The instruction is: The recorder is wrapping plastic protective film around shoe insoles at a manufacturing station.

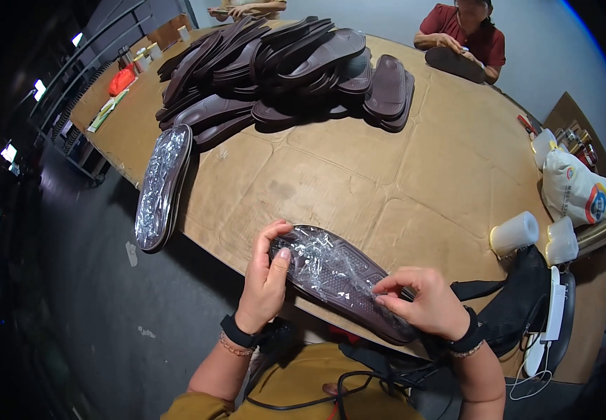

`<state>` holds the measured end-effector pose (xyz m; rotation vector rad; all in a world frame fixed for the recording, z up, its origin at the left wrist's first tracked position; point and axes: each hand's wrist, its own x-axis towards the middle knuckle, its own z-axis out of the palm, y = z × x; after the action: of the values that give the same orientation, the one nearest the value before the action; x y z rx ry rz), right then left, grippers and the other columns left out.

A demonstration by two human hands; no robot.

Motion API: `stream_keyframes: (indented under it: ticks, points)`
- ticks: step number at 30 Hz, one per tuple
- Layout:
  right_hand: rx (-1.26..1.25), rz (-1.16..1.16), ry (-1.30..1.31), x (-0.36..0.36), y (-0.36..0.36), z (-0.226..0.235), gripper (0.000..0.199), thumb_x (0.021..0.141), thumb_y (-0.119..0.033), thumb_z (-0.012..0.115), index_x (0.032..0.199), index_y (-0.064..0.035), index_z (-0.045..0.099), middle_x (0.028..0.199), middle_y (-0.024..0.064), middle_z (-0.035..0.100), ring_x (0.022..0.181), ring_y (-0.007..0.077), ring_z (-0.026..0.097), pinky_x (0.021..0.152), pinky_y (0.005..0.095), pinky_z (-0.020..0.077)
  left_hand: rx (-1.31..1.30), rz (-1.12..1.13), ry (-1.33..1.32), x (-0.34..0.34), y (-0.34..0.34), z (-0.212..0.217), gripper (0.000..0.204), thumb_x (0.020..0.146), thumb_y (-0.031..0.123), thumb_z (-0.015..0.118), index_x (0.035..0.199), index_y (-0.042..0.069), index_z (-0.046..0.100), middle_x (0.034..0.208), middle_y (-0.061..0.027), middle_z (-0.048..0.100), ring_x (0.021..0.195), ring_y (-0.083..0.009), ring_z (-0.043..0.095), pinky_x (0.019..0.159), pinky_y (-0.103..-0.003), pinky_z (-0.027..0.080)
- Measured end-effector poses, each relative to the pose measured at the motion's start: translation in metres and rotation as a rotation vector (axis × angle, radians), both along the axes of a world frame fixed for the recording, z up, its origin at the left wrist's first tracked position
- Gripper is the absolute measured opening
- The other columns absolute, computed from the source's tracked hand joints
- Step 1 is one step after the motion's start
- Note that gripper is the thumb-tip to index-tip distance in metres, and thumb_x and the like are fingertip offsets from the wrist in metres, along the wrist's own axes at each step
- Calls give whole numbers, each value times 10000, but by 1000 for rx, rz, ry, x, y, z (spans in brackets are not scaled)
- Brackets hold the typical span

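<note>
Head view: left hand (pixel 264 283) grips a film-covered shoe sole (pixel 341 280); right hand (pixel 425 304) fingers (pixel 387 292) pinch its plastic film (pixel 324 262).

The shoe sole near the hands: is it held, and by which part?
Yes. The left hand grips one end of the shoe sole; the right hand pinches its clear plastic film near the other end.

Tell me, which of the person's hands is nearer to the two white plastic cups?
Right. The right hand pinches film on the shoe sole, just left of the white cups; the left hand holds the sole's far end.
</note>
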<state>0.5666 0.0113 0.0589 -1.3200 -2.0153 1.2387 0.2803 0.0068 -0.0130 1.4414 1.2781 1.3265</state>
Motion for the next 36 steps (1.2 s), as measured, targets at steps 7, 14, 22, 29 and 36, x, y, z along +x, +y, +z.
stream_keyframes:
  ticks: [7, 14, 22, 29, 36]
  points:
    - [223, 352, 4, 0, 3, 8, 125, 867, -89, 774, 988, -58, 770, 864, 115, 695, 842, 328, 691, 739, 419, 559, 150, -119, 459, -1, -9, 44, 413, 974, 87, 604, 1384, 49, 630, 1506, -203, 566, 1514, -433, 392, 1245, -527, 293]
    - [106, 52, 28, 3, 0, 10, 269, 896, -238, 831, 1017, -20, 727, 884, 129, 685, 741, 246, 698, 665, 353, 557, 245, -218, 257, 10, -7, 70, 348, 962, 50, 613, 1301, 13, 683, 1321, -154, 703, 1364, -403, 574, 1163, -504, 414]
    - [306, 214, -42, -6, -6, -6, 289, 835, -263, 869, 1000, -64, 740, 890, 82, 656, 777, 279, 684, 675, 385, 558, 642, -503, 174, 16, -57, 182, 77, 964, 210, 697, 930, 141, 693, 961, -17, 726, 964, -244, 713, 852, -426, 568]
    - [440, 211, -21, -1, -5, -14, 108, 840, -124, 804, 930, -95, 754, 910, 47, 651, 808, 250, 666, 674, 365, 549, 603, -367, 93, 33, -52, 175, 64, 934, 237, 682, 935, 174, 693, 1000, 43, 691, 944, -213, 689, 797, -384, 548]
    - [512, 323, 22, -3, -6, -15, 114, 865, -118, 714, 975, -137, 737, 805, 20, 610, 729, 209, 662, 591, 344, 537, 485, -345, 450, 29, 2, 125, 120, 833, 43, 826, 913, 84, 747, 895, -47, 726, 912, -264, 712, 836, -409, 556]
